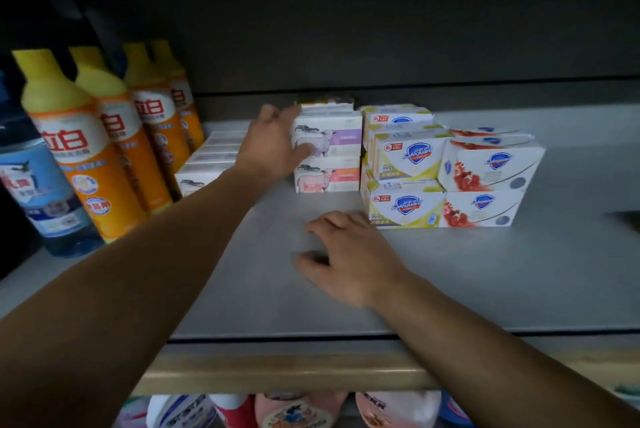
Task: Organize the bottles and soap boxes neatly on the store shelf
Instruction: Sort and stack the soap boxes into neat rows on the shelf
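**On grey shelf: L hand at sheep-print boxes**

On the flat grey metal shelf [485, 271], L hand [273, 147] is gripping the upper white sheep-print soap box [334, 140], thumb on its front, fingers over its top-left edge. R hand [349, 258] is resting fingers-spread on bare shelf, holding nothing, near white Safeguard soap boxes [408, 181]. Orange yellow-capped bottles [114, 147] are standing far left.

Left of the left hand [273, 147] stand orange plastic bottles [93, 157]; right of it, stacked white cardboard soap boxes [405, 164], behind the right hand [349, 258].
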Available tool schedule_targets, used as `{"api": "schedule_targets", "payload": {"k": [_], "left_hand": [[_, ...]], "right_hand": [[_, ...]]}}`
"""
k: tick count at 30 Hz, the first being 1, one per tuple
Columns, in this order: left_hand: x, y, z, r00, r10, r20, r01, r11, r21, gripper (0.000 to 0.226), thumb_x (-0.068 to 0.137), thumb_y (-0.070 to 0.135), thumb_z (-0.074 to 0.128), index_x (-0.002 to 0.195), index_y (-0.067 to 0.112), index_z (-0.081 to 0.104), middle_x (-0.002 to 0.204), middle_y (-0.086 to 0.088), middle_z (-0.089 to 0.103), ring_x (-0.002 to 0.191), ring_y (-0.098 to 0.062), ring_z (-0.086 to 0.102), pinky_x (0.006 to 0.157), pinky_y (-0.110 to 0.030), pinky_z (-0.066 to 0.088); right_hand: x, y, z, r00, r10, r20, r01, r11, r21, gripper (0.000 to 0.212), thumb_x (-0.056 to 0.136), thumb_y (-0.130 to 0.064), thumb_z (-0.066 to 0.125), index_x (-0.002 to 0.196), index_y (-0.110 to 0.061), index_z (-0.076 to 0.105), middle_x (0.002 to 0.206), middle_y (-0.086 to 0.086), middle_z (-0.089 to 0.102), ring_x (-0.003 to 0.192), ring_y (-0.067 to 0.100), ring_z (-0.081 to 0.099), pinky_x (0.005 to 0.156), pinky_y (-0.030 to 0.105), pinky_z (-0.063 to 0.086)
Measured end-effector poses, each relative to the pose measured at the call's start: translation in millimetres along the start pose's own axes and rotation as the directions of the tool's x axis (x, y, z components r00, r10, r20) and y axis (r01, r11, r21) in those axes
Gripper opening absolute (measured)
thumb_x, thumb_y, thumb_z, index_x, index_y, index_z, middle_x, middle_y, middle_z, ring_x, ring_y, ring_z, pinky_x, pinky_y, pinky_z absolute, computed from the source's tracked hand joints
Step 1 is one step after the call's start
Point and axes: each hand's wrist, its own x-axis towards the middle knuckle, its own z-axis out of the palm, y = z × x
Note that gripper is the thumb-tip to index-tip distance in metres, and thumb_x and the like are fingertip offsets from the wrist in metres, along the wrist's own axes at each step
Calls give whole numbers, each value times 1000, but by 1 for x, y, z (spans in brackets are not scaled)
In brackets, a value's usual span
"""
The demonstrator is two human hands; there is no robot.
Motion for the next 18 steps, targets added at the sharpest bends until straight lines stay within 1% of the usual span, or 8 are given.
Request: {"api": "schedule_targets", "payload": {"k": [1, 3, 6, 8, 10, 12, 15, 18], "left_hand": [[2, 1, 3, 1000, 7, -18, -7, 1000, 18, 74, 82, 45, 71, 146, 28, 38, 137, -10, 39, 124, -33, 41, 103, -42, 41], [2, 1, 7, 995, 42, -92, -37, 997, 61, 70, 82, 42, 73, 143, 24, 43, 136, -10, 39, 123, -34, 37, 103, -46, 41], [-2, 5, 4, 978, 104, -179, -87, 991, 102, 66, 77, 40, 78, 133, 19, 51, 135, -9, 41, 122, -33, 37, 102, -45, 39], [-7, 9, -3, 973, 126, -192, -111, 990, 86, 62, 74, 45, 79, 124, 19, 53, 127, -8, 48, 117, -32, 40, 96, -43, 39], [-16, 14, -11, 971, 147, -189, -139, 989, 53, 59, 74, 52, 77, 117, 19, 52, 115, -7, 58, 110, -31, 46, 88, -41, 38], [-29, 16, -19, 967, 169, -190, -170, 985, 8, 59, 75, 53, 76, 117, 19, 52, 110, -7, 63, 104, -30, 52, 86, -40, 39], [-55, 14, -33, 964, 180, -195, -201, 975, -95, 54, 78, 39, 79, 121, 22, 52, 115, -4, 63, 103, -24, 57, 80, -34, 46], [-89, 3, -48, 954, 192, -229, -227, 964, -137, 48, 81, 27, 77, 122, 23, 52, 118, -2, 61, 104, -21, 59, 79, -31, 47]], "right_hand": [[0, 0, 0, 1000, -2, -4, 2, 1000, 5, 62, 87, -60, 44, 139, -26, 47, 137, -6, 48, 128, 23, 37, 112, 33, 28], [0, 0, 1, 1000, -6, -8, 6, 1000, 16, 62, 87, -60, 43, 140, -27, 46, 138, -7, 47, 127, 22, 35, 112, 32, 28], [-1, 0, 1, 1000, -10, -10, 10, 1000, 21, 62, 88, -61, 43, 141, -29, 44, 138, -8, 46, 127, 21, 34, 111, 32, 27], [-1, 0, 0, 1000, -8, 0, 8, 1000, 24, 62, 88, -60, 42, 141, -29, 43, 139, -8, 45, 127, 21, 33, 111, 33, 27], [-2, 0, -1, 1000, -3, 10, 2, 999, 35, 62, 88, -60, 43, 141, -29, 43, 139, -9, 44, 128, 20, 33, 112, 33, 27], [-2, -1, -2, 1000, 1, 25, -2, 999, 34, 61, 88, -59, 43, 141, -29, 43, 140, -9, 44, 129, 20, 33, 112, 33, 27], [-1, -2, -4, 1000, 11, 29, -12, 1000, 23, 61, 87, -59, 47, 140, -29, 46, 140, -7, 46, 129, 22, 36, 113, 32, 27], [-1, -3, -5, 999, 18, 29, -19, 1000, 14, 60, 86, -59, 50, 138, -29, 48, 139, -7, 48, 129, 23, 38, 112, 29, 26]]}}
